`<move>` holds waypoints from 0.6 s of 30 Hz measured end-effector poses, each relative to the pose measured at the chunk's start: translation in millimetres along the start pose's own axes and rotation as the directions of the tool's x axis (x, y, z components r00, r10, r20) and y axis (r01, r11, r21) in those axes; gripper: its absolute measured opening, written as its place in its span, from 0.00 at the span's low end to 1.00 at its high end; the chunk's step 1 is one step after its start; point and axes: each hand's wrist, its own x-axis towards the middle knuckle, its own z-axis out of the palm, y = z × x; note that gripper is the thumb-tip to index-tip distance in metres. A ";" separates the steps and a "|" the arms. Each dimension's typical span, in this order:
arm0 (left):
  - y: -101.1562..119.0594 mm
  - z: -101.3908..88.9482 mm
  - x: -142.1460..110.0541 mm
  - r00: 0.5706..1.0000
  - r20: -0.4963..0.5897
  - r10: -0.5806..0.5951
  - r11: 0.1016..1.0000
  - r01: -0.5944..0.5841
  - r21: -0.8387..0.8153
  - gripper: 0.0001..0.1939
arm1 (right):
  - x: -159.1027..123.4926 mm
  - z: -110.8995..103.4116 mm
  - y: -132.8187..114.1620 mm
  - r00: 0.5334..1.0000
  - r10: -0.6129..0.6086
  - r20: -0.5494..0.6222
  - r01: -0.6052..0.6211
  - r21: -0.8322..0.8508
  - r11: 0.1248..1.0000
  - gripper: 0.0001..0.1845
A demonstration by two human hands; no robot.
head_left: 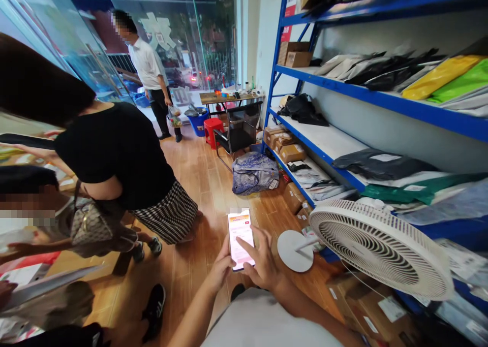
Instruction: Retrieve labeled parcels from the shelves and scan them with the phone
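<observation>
A smartphone [240, 235] with a lit white and red screen sits low in the middle of the head view. My left hand [220, 268] grips it from the left edge and below. My right hand [261, 260] hovers over the screen's right side, with its index finger stretched onto the display and the other fingers loosely curled. Both forearms rise from the bottom edge over my light shirt.
A white standing fan [381, 245] leans close on my right. Blue shelving [362, 98] holds several parcels and mailer bags. A person in a black top [118, 154] stands left; another in a white shirt [147, 65] stands by the glass front. A blue sack [253, 171], chair [238, 128] and red stool [211, 131] stand on the wooden floor.
</observation>
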 end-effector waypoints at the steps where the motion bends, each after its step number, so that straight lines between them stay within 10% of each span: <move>1: -0.5 -0.7 0.8 1.000 0.014 0.001 1.000 -0.001 -0.004 0.54 | 3.2 -0.8 -2.2 1.000 0.013 0.017 -0.013 -0.004 1.000 0.31; 12: 2.1 -1.9 -1.4 1.000 -0.002 -0.017 1.000 0.017 0.018 0.55 | 10.0 4.5 -5.7 0.981 0.191 -0.042 -0.180 0.184 0.966 0.36; 18: 9.5 -1.0 -0.6 0.997 -0.019 -0.069 0.997 0.068 -0.029 0.56 | 10.1 25.4 2.4 0.819 0.541 0.193 -0.476 0.754 0.452 0.32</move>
